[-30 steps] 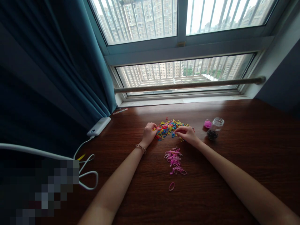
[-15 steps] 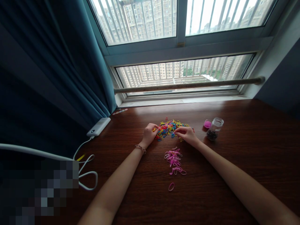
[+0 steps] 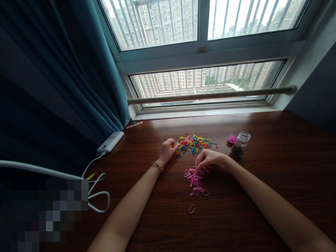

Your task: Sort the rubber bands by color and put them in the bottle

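Note:
A pile of mixed rubber bands, in red, yellow, blue and pink, lies on the brown wooden table. My left hand rests at the left edge of this pile, fingers curled in and touching the bands; whatever is between them is hidden. Nearer to me is a smaller heap of pink rubber bands. My right hand is at the top of that heap, thumb and fingertips pinched together and pointing down. What the pinch holds is too small to tell. One single pink rubber band lies apart, below the heap.
To the right stands a clear jar with dark contents, beside a pink lid. A white power bank with a cable lies at the left by the blue curtain. Behind the table is a window with a rail.
My right hand has moved from the mixed pile down towards me to the top of the pink heap. My left hand has stayed at the pile's left edge.

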Motion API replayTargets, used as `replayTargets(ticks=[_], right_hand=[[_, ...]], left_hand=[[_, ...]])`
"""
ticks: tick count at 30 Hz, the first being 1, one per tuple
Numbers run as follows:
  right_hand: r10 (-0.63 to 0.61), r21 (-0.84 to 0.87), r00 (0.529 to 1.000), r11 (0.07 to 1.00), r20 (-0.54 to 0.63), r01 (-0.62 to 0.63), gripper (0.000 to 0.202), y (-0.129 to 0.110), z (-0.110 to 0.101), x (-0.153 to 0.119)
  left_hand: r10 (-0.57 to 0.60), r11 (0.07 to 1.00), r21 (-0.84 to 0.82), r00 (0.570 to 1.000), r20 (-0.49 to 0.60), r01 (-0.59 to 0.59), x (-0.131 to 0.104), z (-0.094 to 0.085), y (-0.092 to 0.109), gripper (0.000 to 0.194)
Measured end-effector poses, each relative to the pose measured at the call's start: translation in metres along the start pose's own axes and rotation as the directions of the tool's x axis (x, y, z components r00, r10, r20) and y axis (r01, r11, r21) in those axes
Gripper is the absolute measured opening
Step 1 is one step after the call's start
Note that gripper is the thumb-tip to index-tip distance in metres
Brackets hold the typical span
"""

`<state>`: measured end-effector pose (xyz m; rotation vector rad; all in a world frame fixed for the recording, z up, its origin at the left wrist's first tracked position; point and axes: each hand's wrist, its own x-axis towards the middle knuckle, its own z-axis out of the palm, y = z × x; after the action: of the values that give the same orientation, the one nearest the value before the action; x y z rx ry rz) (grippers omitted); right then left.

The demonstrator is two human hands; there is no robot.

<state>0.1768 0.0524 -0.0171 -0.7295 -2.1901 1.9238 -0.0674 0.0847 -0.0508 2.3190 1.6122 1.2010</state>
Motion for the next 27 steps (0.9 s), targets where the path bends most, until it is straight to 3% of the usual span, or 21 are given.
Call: replayTargets(ticks=[4,6,7,9,12,14,16,19,21,23,25,27], right_hand=[[-0.047,0.032,0.988,0.998,-0.145,0.052,0.032,0.004,-0.002,0.001],[-0.094,0.027,0.947,0.994,-0.307,0.107,0.033,0.008,-0.005,0.003],[-0.123,0.012,0.905,0.990,-0.407,0.140,0.034,0.011,-0.007,0.004],[-0.178,-0.045,0.781,0.981,-0.598,0.189,0.036,0.016,-0.011,0.005],[-0.238,-0.188,0.541,0.971,-0.807,0.148,0.037,0.025,-0.019,0.005],[-0.309,-0.318,0.391,0.947,-0.867,0.042,0.035,0.031,-0.024,0.004],[-0.411,-0.451,0.322,0.891,-0.853,-0.057,0.031,0.037,-0.029,0.004],[-0.523,-0.602,0.377,0.788,-0.764,-0.129,0.027,0.045,-0.033,0.007],[-0.551,-0.671,0.452,0.724,-0.702,-0.161,0.029,0.048,-0.034,0.011],[-0.547,-0.725,0.537,0.661,-0.641,-0.192,0.033,0.051,-0.033,0.015],[-0.517,-0.757,0.606,0.609,-0.604,-0.235,0.035,0.053,-0.032,0.018],[-0.476,-0.769,0.644,0.569,-0.598,-0.293,0.036,0.054,-0.031,0.020]], left_hand=[[-0.021,1.000,-0.018,1.000,0.000,0.021,-0.001,0.001,0.001,0.031],[-0.020,0.999,-0.029,1.000,-0.006,0.020,0.000,0.000,0.002,0.033],[-0.017,0.999,-0.037,1.000,-0.010,0.016,0.000,-0.001,0.003,0.034],[-0.005,0.998,-0.060,1.000,-0.012,0.005,0.000,-0.003,0.006,0.033],[0.037,0.993,-0.109,0.999,0.012,-0.035,-0.003,-0.006,0.021,0.033],[0.089,0.984,-0.158,0.994,0.056,-0.079,-0.007,-0.006,0.038,0.034],[0.165,0.964,-0.233,0.977,0.135,-0.130,-0.014,-0.006,0.057,0.033],[0.352,0.904,-0.354,0.888,0.296,-0.240,-0.023,-0.004,0.084,0.032],[0.456,0.859,-0.415,0.814,0.359,-0.299,-0.028,-0.003,0.094,0.031],[0.514,0.828,-0.454,0.770,0.378,-0.330,-0.029,-0.003,0.097,0.029],[0.523,0.820,-0.469,0.764,0.378,-0.329,-0.027,-0.005,0.094,0.028],[0.475,0.843,-0.446,0.805,0.355,-0.301,-0.022,-0.007,0.086,0.027]])
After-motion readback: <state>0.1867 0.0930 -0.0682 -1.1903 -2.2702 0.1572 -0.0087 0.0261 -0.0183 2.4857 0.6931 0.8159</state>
